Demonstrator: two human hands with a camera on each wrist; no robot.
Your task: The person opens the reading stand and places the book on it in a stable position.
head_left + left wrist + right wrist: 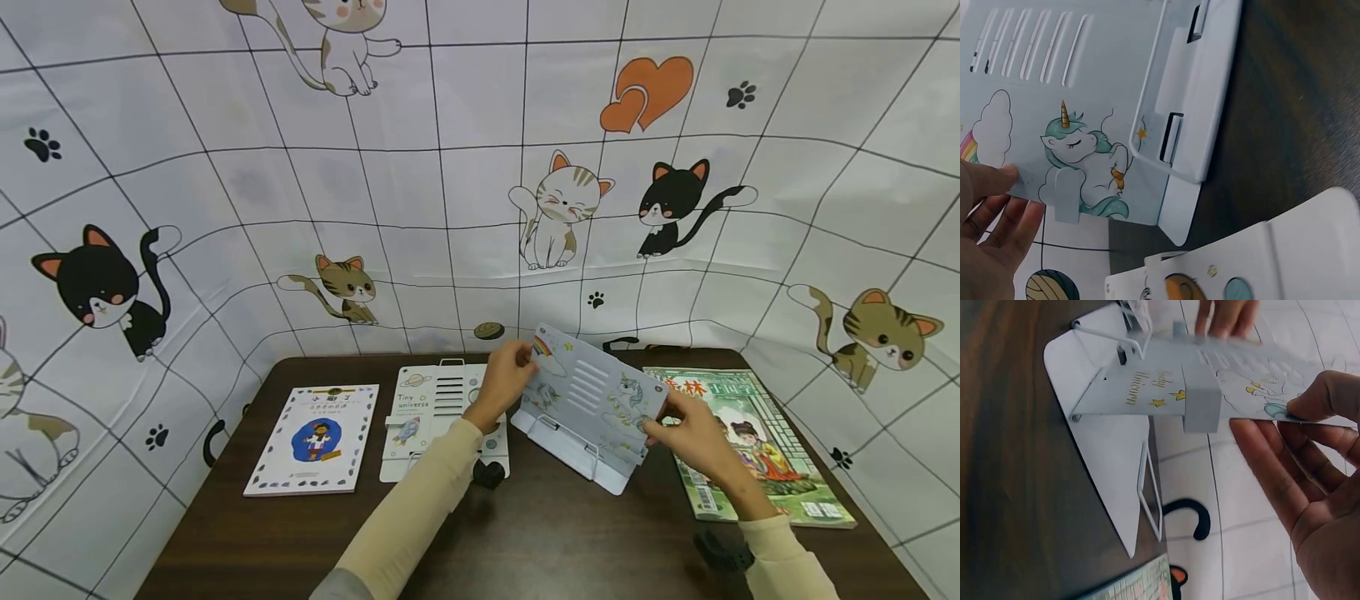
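Observation:
A pale blue-grey book stand (581,387) printed with unicorns and a rainbow stands tilted at the middle of the table. My left hand (504,385) pinches its left edge between thumb and fingers near the rainbow. On the opposite edge, my right hand (693,433) pinches the panel, thumb on the printed face and fingers behind. A wire page holder (1138,119) runs along the lower front of the panel. In the right wrist view, the white base plate (1110,462) shows under the raised panel, with a wire support leg (1150,494) behind.
Left of the stand, a second white book stand (416,404) marked "Tiny universe" lies on the dark wooden table (540,542). A white book (270,462) lies farther left. On the right is a green illustrated magazine (813,492). A cat-printed cloth (480,192) hangs behind the table.

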